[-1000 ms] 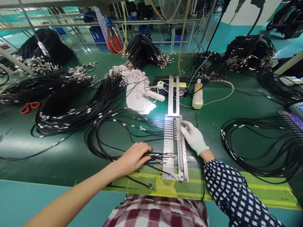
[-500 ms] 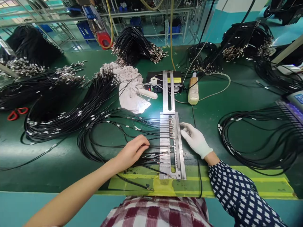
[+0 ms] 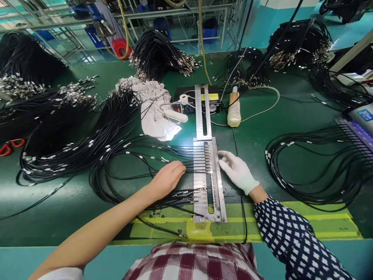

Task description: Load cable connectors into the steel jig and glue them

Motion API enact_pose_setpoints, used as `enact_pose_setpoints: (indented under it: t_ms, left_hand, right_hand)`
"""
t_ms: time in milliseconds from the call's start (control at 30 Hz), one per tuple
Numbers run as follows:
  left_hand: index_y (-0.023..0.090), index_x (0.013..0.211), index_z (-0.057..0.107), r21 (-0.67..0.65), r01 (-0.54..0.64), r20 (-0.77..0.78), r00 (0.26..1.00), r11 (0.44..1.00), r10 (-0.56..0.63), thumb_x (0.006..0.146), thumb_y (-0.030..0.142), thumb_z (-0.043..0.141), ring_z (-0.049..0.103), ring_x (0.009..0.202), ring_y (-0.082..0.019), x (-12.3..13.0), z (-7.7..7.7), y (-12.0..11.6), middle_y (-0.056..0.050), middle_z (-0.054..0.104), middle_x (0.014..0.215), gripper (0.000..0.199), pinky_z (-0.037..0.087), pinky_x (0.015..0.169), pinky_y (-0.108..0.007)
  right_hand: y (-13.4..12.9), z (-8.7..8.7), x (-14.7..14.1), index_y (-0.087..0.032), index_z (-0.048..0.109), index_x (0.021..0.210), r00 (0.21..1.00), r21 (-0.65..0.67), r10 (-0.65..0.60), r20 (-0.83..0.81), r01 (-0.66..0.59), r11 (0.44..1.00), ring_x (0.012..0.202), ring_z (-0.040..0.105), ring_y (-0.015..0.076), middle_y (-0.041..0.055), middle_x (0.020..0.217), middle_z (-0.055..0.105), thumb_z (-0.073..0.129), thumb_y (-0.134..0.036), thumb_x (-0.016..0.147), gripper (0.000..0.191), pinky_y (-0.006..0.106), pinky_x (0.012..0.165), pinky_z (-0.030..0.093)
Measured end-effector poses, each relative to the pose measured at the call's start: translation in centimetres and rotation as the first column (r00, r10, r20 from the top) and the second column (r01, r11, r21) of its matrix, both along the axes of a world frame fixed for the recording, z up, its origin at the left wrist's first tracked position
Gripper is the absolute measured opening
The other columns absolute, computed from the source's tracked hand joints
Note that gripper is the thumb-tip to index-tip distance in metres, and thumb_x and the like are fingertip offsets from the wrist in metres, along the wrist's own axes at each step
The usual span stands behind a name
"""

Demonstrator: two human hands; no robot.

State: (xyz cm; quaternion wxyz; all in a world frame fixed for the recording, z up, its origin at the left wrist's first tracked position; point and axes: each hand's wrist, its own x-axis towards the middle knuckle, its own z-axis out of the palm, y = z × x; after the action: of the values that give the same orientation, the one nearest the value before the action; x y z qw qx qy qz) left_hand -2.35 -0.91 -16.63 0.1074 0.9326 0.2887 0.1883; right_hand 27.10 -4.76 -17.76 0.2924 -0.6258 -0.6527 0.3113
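Note:
My bare left hand (image 3: 168, 179) is closed, its fingers pressed together on a black cable (image 3: 190, 171) that leads into the slotted metal fixture (image 3: 199, 181). Its fingertips lie just left of the fixture, and part of the cable is hidden under them. Across the upper half of the fixture lie several black cables (image 3: 186, 154) side by side, their metal ends in the long slot. Lower down, several loose cable ends (image 3: 186, 194) rest on its left edge. My right hand (image 3: 237, 173), in a white glove, holds the fixture's right edge with bent fingers and thumb.
Behind the fixture stands a black control box (image 3: 215, 102), with a white-handled tool (image 3: 176, 116) on a cloth (image 3: 154, 112). A taped bottle (image 3: 234, 111) is to its right. Cable bundles (image 3: 163, 52) lie around the table, and red-handled scissors (image 3: 11, 146) sit far left.
My left hand has moved slightly up along the fixture, and the cable by it now lies beside the upper row. My right hand stays at the fixture's edge. The view has shifted slightly.

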Motion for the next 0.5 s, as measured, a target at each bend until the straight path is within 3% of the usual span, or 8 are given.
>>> enact_pose_setpoints:
  t_ms: [167,333,500]
  left_hand:
    - [0.017,0.104,0.061,-0.029,0.032,0.002,0.999,0.999,-0.032,0.102,0.019,0.039,0.060,0.088,-0.019,-0.15,0.14,0.55,-0.009,0.064,0.097,0.023,0.052,0.079,-0.031]
    - [0.016,0.109,0.062,0.052,0.108,-0.037,0.994,0.993,-0.106,0.100,0.014,0.039,0.061,0.090,-0.019,-0.57,-0.16,1.00,-0.010,0.065,0.100,0.025,0.053,0.080,-0.032]
    - [0.018,0.109,0.064,0.035,0.116,-0.045,0.992,0.993,-0.115,0.100,0.015,0.037,0.061,0.090,-0.019,-0.69,-0.45,1.03,-0.010,0.066,0.100,0.028,0.053,0.080,-0.033]
  right_hand:
    - [0.02,-0.17,0.09,-0.023,0.058,0.127,1.000,0.003,0.008,-0.002,-0.008,1.000,0.075,0.063,0.0181,0.0002,0.081,0.066,0.047,-0.040,0.097,0.035,0.031,0.071,0.050]
    - [0.01,-0.25,0.18,-0.024,0.057,0.127,1.000,0.005,0.016,-0.003,-0.016,1.000,0.075,0.063,0.0183,0.0003,0.082,0.066,0.046,-0.040,0.097,0.035,0.031,0.073,0.050]
    - [0.02,-0.43,0.22,-0.024,0.058,0.127,1.000,0.010,0.016,-0.001,-0.016,1.000,0.076,0.063,0.0186,0.0007,0.082,0.066,0.046,-0.039,0.097,0.035,0.031,0.074,0.050]
